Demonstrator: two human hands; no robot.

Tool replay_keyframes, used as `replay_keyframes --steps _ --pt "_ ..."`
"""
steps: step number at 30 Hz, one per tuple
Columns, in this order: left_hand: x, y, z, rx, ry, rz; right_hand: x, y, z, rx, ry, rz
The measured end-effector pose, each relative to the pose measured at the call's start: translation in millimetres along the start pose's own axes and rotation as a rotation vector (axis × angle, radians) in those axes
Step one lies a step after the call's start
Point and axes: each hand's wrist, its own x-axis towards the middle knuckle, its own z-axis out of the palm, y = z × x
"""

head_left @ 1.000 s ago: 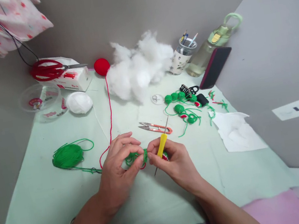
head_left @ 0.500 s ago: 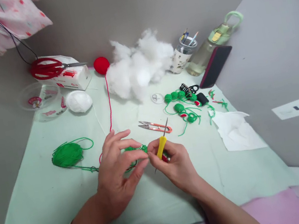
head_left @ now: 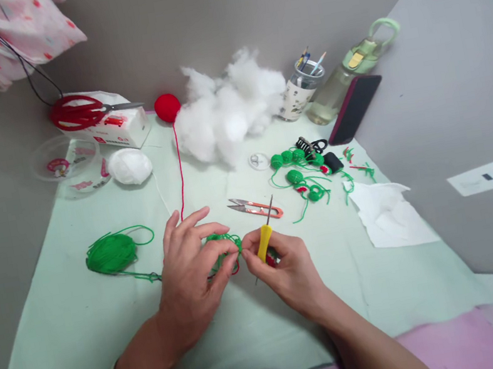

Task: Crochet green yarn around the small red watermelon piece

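My left hand (head_left: 195, 270) pinches green yarn (head_left: 224, 239) between thumb and index finger, its other fingers spread. Close beside it, my right hand (head_left: 284, 267) grips a yellow-handled crochet hook (head_left: 264, 242), tip pointing up. A small red and green piece (head_left: 272, 257) shows partly behind the right fingers. Past my left wrist lies a green yarn ball (head_left: 111, 253), its strand running toward that hand. Orange-handled thread snips (head_left: 258, 208) rest just beyond both hands.
White stuffing (head_left: 228, 111) and a red yarn ball (head_left: 167, 108) sit at the back, with a white ball (head_left: 129, 166) to their left. Crocheted green balls (head_left: 294, 176) lie right of the snips. A phone (head_left: 355, 109), bottle (head_left: 335, 89) and white tissue (head_left: 392, 213) stand or lie farther right.
My left fingertips have drawn slightly left and up, away from the right fingertips. More of the green yarn shows between the hands. The hook has shifted slightly left.
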Motion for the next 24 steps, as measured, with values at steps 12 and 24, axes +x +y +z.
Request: replay_keyframes --steps 12,24 --pt "1.2 3.5 0.2 0.007 0.009 -0.002 0.0 -0.3 2.1 -0.048 0.042 -0.049" --pt "-0.6 4.9 0.7 -0.006 0.013 0.013 -0.6 -0.6 3.8 -0.153 0.045 -0.106"
